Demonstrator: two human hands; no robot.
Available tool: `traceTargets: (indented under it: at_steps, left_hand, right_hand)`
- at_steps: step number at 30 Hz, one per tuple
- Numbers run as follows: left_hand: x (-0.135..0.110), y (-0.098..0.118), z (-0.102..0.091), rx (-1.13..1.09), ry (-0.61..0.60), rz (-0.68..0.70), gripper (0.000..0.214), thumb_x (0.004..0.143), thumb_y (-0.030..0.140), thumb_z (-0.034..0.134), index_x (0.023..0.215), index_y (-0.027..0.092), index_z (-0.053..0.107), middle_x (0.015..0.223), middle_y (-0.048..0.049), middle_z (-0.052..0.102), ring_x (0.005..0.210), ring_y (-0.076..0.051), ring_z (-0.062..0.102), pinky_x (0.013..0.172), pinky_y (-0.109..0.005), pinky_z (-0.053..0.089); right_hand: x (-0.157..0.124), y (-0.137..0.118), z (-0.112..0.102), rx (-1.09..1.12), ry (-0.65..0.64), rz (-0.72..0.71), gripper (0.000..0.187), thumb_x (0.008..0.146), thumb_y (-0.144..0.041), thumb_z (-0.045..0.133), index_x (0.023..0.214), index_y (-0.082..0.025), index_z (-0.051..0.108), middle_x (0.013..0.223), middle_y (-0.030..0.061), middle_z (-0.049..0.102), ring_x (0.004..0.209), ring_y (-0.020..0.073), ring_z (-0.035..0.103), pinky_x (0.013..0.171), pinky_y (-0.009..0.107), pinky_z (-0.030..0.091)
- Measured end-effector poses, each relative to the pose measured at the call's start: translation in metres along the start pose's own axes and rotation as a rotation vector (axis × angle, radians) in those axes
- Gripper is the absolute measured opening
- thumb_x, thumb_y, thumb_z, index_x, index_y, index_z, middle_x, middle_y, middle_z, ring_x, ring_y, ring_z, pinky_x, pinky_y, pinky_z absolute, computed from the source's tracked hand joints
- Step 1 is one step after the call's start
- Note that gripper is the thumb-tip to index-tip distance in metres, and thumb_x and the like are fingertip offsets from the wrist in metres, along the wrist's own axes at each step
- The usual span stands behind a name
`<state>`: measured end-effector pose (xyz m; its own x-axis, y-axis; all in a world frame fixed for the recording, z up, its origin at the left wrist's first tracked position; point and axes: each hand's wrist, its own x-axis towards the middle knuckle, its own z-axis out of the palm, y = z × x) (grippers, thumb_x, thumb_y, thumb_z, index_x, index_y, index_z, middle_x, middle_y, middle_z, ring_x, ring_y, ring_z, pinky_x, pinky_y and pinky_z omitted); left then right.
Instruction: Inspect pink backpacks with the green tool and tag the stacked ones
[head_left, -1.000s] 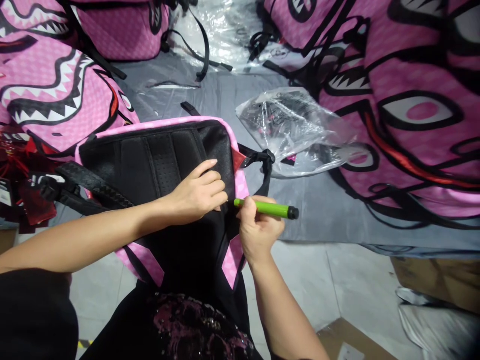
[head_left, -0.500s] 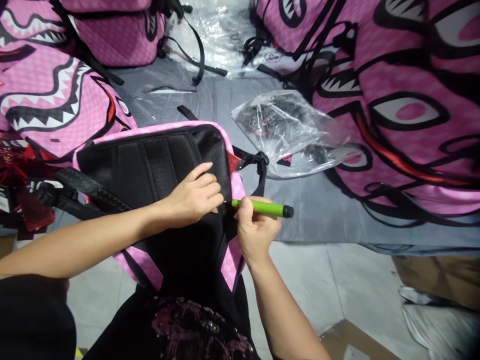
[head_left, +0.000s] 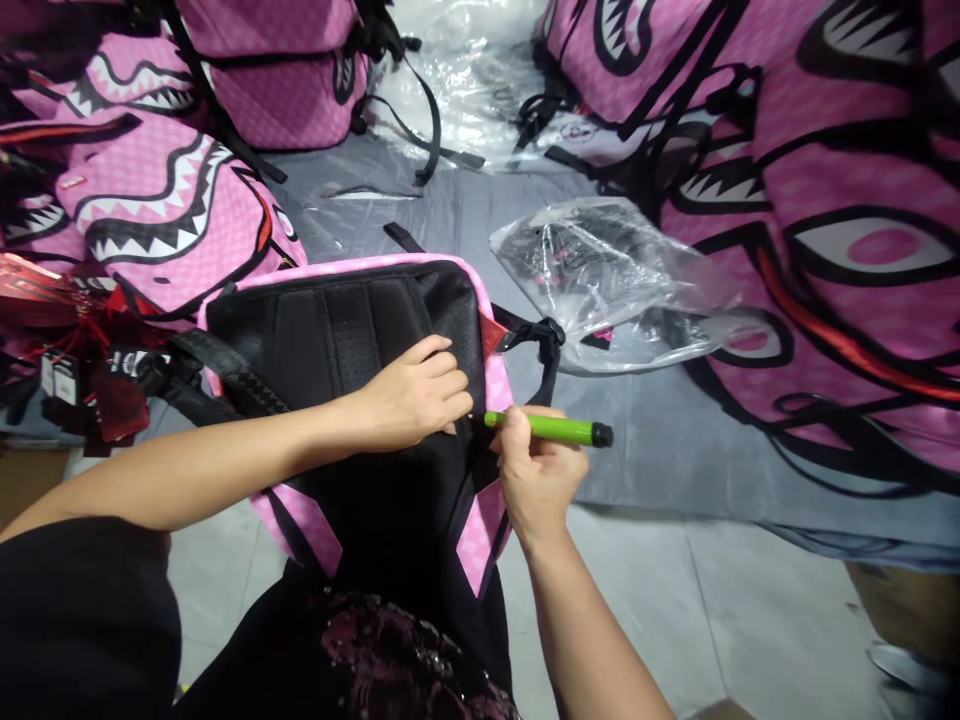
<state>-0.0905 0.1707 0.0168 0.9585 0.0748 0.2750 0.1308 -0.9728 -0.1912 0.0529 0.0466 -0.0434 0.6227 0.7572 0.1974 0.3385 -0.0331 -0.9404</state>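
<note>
A pink backpack [head_left: 322,330] lies back side up in front of me, its black padded panel facing the camera. My left hand [head_left: 420,395] rests on the panel's right part with fingers curled and pressed onto the black fabric. My right hand [head_left: 536,475] is closed around a green pen-like tool [head_left: 551,430]. The tool's tip points left and meets the bag's edge right by my left fingertips. A black strap with a buckle [head_left: 536,335] sticks out at the bag's right corner.
More pink shark-mouth backpacks are piled at the left [head_left: 157,210], at the back [head_left: 277,70] and at the right [head_left: 825,230]. A clear plastic bag [head_left: 615,280] lies on the grey sheet [head_left: 660,430]. Red tags [head_left: 67,340] hang at the left. Pale floor lies below.
The view has shifted slightly, so everything sits a little to the right and lower. Both hands keep their hold, with the tool's tip staying at the bag's edge.
</note>
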Motion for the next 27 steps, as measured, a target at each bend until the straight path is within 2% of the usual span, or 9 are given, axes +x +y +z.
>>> traceTargets:
  at_steps: [3,7,10,13,15,17,20,23,27]
  left_hand:
    - [0.011,-0.007,-0.013,-0.001,-0.218,0.024,0.028,0.085,0.043,0.065,0.077,0.016,0.062,0.073,-0.0032,0.064,0.073,-0.018,0.058,0.075,-0.035,0.038]
    - [0.017,-0.009,-0.05,0.012,-0.428,-0.066,0.026,0.082,0.04,0.069,0.076,0.015,0.064,0.072,-0.0047,0.069,0.071,-0.019,0.062,0.067,-0.034,0.031]
    - [0.005,0.006,-0.103,0.045,-0.367,-0.145,0.027,0.085,0.041,0.065,0.078,0.016,0.064,0.074,-0.0037,0.069,0.073,-0.019,0.063,0.063,-0.033,0.029]
    - [-0.011,0.038,-0.164,0.11,-0.242,-0.291,0.031,0.087,0.045,0.062,0.077,0.016,0.063,0.072,-0.0025,0.068,0.071,-0.018,0.063,0.062,-0.031,0.029]
    - [-0.019,0.064,-0.187,0.099,-0.157,-0.41,0.035,0.089,0.05,0.059,0.078,0.016,0.063,0.073,-0.0015,0.067,0.071,-0.017,0.063,0.062,-0.029,0.031]
    - [-0.027,0.087,-0.186,0.052,-0.095,-0.523,0.039,0.09,0.053,0.055,0.082,0.016,0.064,0.075,-0.0017,0.068,0.073,-0.017,0.064,0.064,-0.03,0.035]
    - [-0.043,0.102,-0.147,-0.111,-0.141,-0.589,0.043,0.089,0.057,0.054,0.088,0.016,0.066,0.081,-0.0029,0.07,0.078,-0.019,0.066,0.066,-0.03,0.04]
    - [-0.063,0.091,-0.108,-0.244,-0.237,-0.503,0.031,0.093,0.044,0.054,0.094,0.017,0.069,0.089,-0.0042,0.073,0.085,-0.018,0.066,0.071,-0.029,0.044]
    - [-0.081,0.064,-0.104,-0.061,0.01,-0.547,0.033,0.094,0.03,0.053,0.124,0.018,0.059,0.127,-0.0129,0.062,0.119,-0.025,0.054,0.097,-0.041,0.04]
  right_hand:
    - [-0.001,-0.003,-0.003,0.041,-0.043,0.006,0.029,0.09,-0.042,0.059,0.082,-0.015,0.065,0.061,0.0,0.062,0.048,0.0131,0.057,0.048,0.026,0.047]
    - [-0.015,-0.019,-0.013,0.163,-0.092,-0.004,0.025,0.09,-0.04,0.062,0.084,-0.016,0.064,0.064,0.0013,0.066,0.049,0.0145,0.061,0.046,0.026,0.049]
    - [-0.031,-0.047,-0.027,0.348,-0.076,-0.152,0.03,0.093,-0.031,0.059,0.121,-0.02,0.058,0.092,0.0058,0.074,0.066,0.0188,0.071,0.064,0.035,0.06]
    - [-0.038,-0.083,-0.046,0.262,-0.089,-0.544,0.051,0.09,-0.018,0.06,0.139,-0.026,0.047,0.11,0.0063,0.073,0.09,0.0229,0.072,0.087,0.044,0.058]
    - [-0.033,-0.1,-0.06,0.127,-0.12,-0.814,0.057,0.086,-0.012,0.063,0.138,-0.029,0.05,0.118,0.0048,0.07,0.1,0.0235,0.07,0.092,0.043,0.054]
    - [-0.025,-0.103,-0.067,0.022,-0.183,-1.013,0.06,0.082,-0.009,0.066,0.137,-0.028,0.051,0.123,0.0048,0.068,0.104,0.0232,0.068,0.09,0.039,0.053]
    - [-0.016,-0.078,-0.065,-0.116,-0.304,-1.168,0.059,0.081,-0.007,0.067,0.135,-0.023,0.05,0.12,0.009,0.069,0.1,0.0224,0.069,0.079,0.034,0.053]
    - [-0.016,-0.037,-0.056,-0.241,-0.435,-1.253,0.047,0.084,-0.006,0.063,0.127,-0.02,0.052,0.118,0.0138,0.069,0.102,0.0238,0.069,0.077,0.034,0.051]
    - [-0.031,-0.02,-0.04,-0.23,-0.403,-1.21,0.051,0.081,-0.004,0.065,0.126,-0.02,0.048,0.123,0.0172,0.066,0.109,0.0262,0.065,0.081,0.038,0.05]
